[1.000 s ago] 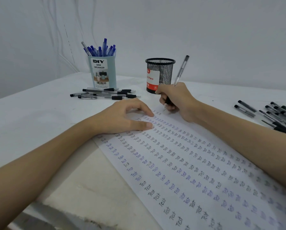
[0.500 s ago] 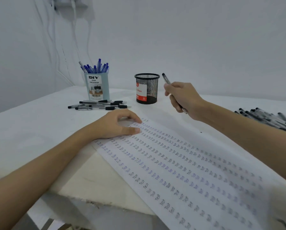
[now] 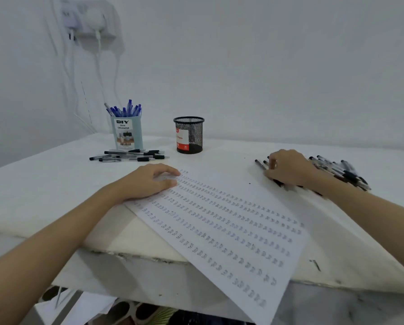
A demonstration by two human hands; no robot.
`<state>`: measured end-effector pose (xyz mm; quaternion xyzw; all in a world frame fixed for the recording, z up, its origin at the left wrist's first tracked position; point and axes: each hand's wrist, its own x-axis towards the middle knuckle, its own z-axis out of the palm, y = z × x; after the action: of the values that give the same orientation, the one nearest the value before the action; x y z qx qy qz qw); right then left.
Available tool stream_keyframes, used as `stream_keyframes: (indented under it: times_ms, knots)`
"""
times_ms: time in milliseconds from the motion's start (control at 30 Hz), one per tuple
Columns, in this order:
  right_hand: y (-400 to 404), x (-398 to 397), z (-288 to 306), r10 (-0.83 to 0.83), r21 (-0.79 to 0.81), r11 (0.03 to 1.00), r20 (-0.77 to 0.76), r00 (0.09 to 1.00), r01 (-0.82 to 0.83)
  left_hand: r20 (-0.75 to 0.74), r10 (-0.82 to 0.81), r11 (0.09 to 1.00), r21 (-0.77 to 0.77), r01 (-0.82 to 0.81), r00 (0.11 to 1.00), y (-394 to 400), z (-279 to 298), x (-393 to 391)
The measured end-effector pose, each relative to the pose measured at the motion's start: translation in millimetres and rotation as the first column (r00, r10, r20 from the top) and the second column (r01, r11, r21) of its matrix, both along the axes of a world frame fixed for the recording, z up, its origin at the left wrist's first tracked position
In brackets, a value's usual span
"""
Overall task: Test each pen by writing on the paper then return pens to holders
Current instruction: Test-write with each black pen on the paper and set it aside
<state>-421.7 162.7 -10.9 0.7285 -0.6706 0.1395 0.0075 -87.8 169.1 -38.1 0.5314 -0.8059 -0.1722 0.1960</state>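
Blue pens (image 3: 125, 110) are held in the blue holder (image 3: 126, 132); the mesh cup (image 3: 189, 134) looks empty; left hand (image 3: 149, 181) is spread on paper (image 3: 231, 231), right hand's (image 3: 287, 168) grasp among black pens (image 3: 341, 171) cannot be told

Left hand (image 3: 149, 181) resting on upper left corner of paper (image 3: 231, 231), fingers loosely arched, fingertips pressing sheet. Paper covered in rows of small handwritten marks, lower corner overhanging table (image 3: 43, 184) edge. Right hand (image 3: 287, 170) lowered onto pile of black pens (image 3: 341, 171) at right of sheet, fingers curled among them; whether one pen is gripped cannot be told, motion blur. Blue holder (image 3: 127, 132) at rear left, labelled "DIY Desk Organizer", holding blue pens (image 3: 124, 110). Row of black pens (image 3: 130, 156) lying just before it. Black mesh holder (image 3: 189, 134) standing right of blue holder, apart. Wall socket (image 3: 90, 19) with hanging cables above.
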Motion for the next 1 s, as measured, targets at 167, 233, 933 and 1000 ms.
stream_keyframes:
  times_ms: [167,233,933,1000]
  knots:
    - [0,-11,6,-0.051,-0.107,0.994,-0.160,0.986,0.034,0.053,0.099,0.995,0.003,-0.099,0.994,16,5,18]
    - [1,-2,12,-0.025,-0.110,0.994,-0.143,0.989,0.009,0.068,0.143,0.990,0.003,-0.144,0.987,23,5,33]
    - [-89,260,-1,0.546,-0.046,0.835,-0.053,0.836,-0.548,-0.107,0.230,0.970,-0.057,-0.237,0.967,17,-4,121]
    - [-97,265,-11,0.533,-0.090,0.841,-0.030,0.845,-0.533,-0.124,0.233,0.969,-0.050,-0.241,0.965,16,-5,122]
